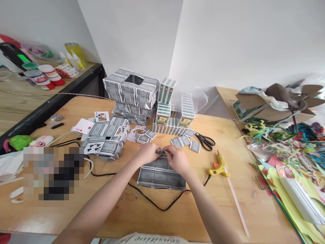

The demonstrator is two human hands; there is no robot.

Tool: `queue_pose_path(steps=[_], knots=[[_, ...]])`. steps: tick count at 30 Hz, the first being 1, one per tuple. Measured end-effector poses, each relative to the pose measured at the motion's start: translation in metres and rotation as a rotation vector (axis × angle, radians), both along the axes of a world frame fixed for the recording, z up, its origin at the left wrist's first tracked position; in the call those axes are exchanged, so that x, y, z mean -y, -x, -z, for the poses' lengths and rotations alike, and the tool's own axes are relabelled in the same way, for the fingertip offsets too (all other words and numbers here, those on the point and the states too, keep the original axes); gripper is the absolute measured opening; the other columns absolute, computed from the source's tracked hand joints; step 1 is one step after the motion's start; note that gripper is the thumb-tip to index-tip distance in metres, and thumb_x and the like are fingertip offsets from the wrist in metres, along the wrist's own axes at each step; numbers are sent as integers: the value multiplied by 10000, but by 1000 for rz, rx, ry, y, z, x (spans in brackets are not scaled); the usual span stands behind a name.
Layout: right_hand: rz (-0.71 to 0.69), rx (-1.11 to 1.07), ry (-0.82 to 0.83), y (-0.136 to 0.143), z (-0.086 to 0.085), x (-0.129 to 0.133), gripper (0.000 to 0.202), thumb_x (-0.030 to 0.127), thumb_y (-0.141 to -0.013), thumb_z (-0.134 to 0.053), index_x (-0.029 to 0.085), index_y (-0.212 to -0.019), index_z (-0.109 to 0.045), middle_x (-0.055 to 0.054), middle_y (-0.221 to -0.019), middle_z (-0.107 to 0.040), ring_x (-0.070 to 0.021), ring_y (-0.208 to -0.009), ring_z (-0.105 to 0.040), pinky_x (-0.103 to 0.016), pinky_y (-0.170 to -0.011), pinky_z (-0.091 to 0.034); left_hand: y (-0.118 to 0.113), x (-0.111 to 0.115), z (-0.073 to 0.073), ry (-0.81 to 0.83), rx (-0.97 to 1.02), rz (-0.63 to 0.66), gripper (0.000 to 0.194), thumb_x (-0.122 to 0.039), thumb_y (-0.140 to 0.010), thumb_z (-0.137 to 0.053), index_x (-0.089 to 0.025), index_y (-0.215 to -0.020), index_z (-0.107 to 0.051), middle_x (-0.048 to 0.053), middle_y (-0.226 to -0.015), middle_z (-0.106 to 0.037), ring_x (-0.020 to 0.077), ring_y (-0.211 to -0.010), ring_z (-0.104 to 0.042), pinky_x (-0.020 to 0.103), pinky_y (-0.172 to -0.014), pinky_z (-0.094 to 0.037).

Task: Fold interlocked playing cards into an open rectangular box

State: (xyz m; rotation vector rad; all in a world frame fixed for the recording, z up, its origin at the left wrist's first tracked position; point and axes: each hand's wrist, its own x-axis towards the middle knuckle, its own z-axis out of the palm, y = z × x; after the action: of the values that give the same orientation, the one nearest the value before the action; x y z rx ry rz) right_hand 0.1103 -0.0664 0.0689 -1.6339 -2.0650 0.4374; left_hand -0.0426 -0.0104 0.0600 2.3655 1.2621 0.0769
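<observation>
Card piece [162, 151] up at far side of card-built tray [155, 178] on bench [132, 220], can't tell if joined. Left hand [148, 154] and right hand [179, 160] on it, fingers [154, 148] pinched narrow. Should be light, springy, slick, easily creased: best taken by edges, gently. Tray likely crushable.

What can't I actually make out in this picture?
Head view: the ends of the patterned piece, covered by the left hand and right hand.
Head view: part of the black cord, hidden behind the right forearm.
Head view: whatever lies under the mosaic patch at left.
Head view: the full shirt lettering, cut by the bottom edge.
</observation>
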Motion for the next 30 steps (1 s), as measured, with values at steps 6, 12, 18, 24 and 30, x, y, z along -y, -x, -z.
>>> queue_pose_path(steps=[6,12,18,24,30], knots=[[-11,213,-59,13,1,-6,213,137,-833,-422,203,-877,-620,-37,-813,-607,-141,-744,-562,-216,-611,-389,-4,4,5,-26,-23,-65,231,-319,-721,-539,-215,-909,-624,70,-821,-670,246,-827,-603,310,-686,-413],[-26,298,-103,15,6,-5,205,103,-806,-418,176,-862,-602,-51,-787,-570,-159,-739,-519,-244,-623,-371,-5,6,3,-25,-14,-68,212,-294,-721,-542,-215,-901,-621,68,-825,-674,242,-817,-610,303,-673,-416],[-45,338,-111,17,6,-3,213,66,-757,-423,166,-848,-588,-50,-772,-548,-160,-724,-491,-248,-605,-347,-6,6,-1,-25,-25,-70,183,-312,-735,-525,-203,-834,-634,66,-790,-673,225,-802,-610,288,-671,-416],[-51,378,-110,18,5,-3,212,61,-741,-427,163,-853,-575,-56,-771,-542,-168,-738,-483,-252,-610,-342,-8,7,-3,-32,-40,-80,185,-306,-739,-515,-202,-830,-638,77,-789,-672,234,-800,-612,297,-674,-418],[-53,391,-101,17,6,0,188,94,-782,-424,178,-887,-556,-47,-805,-545,-160,-735,-495,-244,-610,-342,-3,6,0,-46,-11,-46,203,-329,-743,-513,-211,-834,-651,72,-789,-677,230,-792,-609,288,-660,-408]])
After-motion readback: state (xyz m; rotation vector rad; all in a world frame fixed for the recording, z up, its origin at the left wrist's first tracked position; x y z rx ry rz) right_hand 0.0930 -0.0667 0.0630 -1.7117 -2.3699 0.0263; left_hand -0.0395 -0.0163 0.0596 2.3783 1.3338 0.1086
